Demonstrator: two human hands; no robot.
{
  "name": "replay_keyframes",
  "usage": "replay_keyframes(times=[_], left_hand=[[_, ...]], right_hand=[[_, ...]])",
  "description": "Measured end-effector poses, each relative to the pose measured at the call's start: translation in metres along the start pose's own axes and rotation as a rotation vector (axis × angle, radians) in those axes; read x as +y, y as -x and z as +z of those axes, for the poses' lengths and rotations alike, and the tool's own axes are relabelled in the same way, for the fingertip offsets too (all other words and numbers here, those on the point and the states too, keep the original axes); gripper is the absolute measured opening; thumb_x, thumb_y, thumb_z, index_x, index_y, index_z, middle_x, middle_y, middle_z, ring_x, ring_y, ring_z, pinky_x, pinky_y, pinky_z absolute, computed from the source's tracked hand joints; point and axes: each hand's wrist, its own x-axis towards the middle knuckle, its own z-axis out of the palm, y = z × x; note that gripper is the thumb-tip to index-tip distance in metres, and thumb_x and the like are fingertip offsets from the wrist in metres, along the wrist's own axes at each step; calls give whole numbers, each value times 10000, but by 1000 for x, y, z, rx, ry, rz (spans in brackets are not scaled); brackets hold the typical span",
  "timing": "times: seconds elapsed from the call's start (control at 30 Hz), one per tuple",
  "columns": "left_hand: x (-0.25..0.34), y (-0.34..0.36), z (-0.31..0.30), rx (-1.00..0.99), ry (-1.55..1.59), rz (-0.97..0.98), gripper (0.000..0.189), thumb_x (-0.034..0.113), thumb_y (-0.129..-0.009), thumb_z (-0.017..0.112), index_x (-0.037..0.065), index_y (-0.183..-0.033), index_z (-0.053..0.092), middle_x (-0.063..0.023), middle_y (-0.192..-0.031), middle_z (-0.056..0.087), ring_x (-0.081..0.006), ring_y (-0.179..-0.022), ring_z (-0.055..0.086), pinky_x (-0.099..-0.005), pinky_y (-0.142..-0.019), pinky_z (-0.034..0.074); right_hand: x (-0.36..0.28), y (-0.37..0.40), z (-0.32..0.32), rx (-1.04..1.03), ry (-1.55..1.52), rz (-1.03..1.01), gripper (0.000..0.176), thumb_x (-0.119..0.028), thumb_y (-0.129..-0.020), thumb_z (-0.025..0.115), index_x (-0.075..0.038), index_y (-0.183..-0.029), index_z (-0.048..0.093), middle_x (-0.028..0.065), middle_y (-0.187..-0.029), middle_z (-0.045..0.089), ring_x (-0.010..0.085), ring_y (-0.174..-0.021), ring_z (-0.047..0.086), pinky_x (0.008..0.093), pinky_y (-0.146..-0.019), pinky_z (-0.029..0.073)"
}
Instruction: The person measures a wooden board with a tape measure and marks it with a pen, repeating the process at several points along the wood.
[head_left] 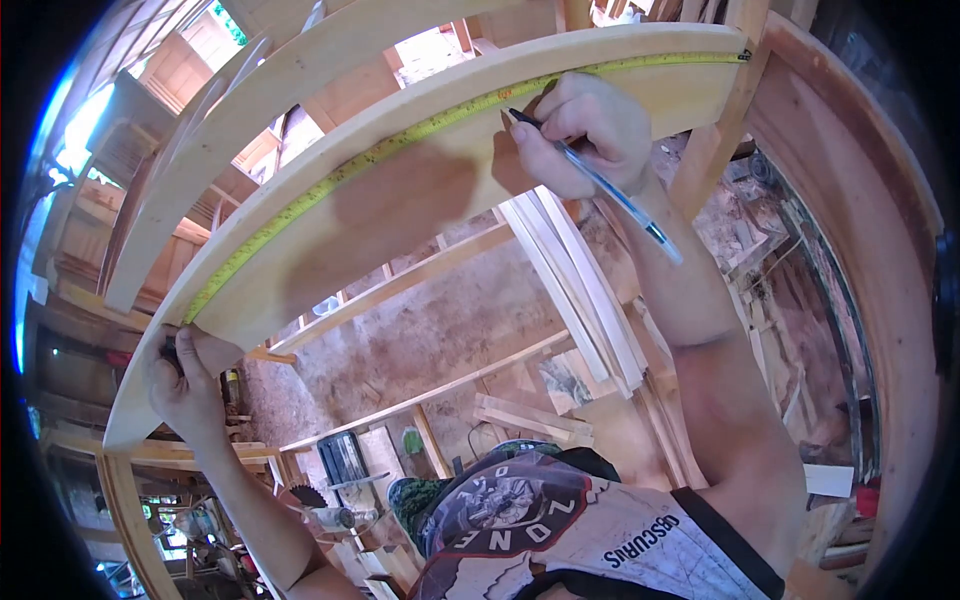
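A long curved wooden board (400, 190) spans the upper part of the head view. Along its surface runs a yellow tape measure (370, 155), its end hook at the board's right end. My left hand (185, 380) is closed around the tape's lower left end and the board's edge, thumb on top; the tape's case is mostly hidden there. My right hand (590, 130) grips a clear and blue pen (622, 200), its dark tip pointing at the board just below the tape. Part of the tape passes beside the right knuckles.
Behind the board is another curved wooden piece (230, 130). Long pale wood strips (575, 290) lie below the right hand. A circular saw blade (308, 495) shows at lower left. A large brown curved panel (850, 170) stands at right, near wood scraps on the ground.
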Motion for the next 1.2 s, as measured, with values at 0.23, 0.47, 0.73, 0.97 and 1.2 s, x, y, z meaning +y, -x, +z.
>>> replay_keyframes(times=[0.23,0.47,0.73,0.97,1.2], left_hand=[[-6,-3,-3,-65,-40,36,224,126,-980,650,-74,-891,602,-152,-922,647,-314,-844,617,-399,-781,480],[9,-9,-11,-128,-50,-68,299,143,-976,647,-93,-827,541,-165,-964,647,-339,-889,613,-428,-810,468],[1,-8,-9,-134,-124,47,289,118,-990,619,-104,-817,552,-175,-969,652,-348,-889,617,-427,-799,468],[2,-8,-8,-129,-91,0,277,158,-1009,613,-94,-897,589,-172,-964,658,-317,-859,626,-406,-787,482],[5,-7,-5,-70,-125,-49,307,174,-1008,620,-100,-871,614,-177,-984,669,-330,-877,637,-412,-786,489]], right_hand=[[-2,0,-1,-15,26,41,259,73,-722,753,-55,-748,529,84,-637,594,165,-514,557,266,-458,389],[-6,-3,1,-23,-9,60,254,73,-721,752,-54,-726,533,77,-625,587,172,-507,550,278,-457,384],[-2,5,11,60,77,18,289,3,-709,767,-110,-687,502,33,-582,520,194,-478,512,321,-439,363],[-3,4,7,-28,82,14,268,84,-737,758,-59,-746,533,77,-652,613,205,-534,586,298,-482,432],[-3,5,9,-12,89,13,275,87,-736,761,-63,-749,531,74,-639,616,195,-530,597,285,-473,437]])
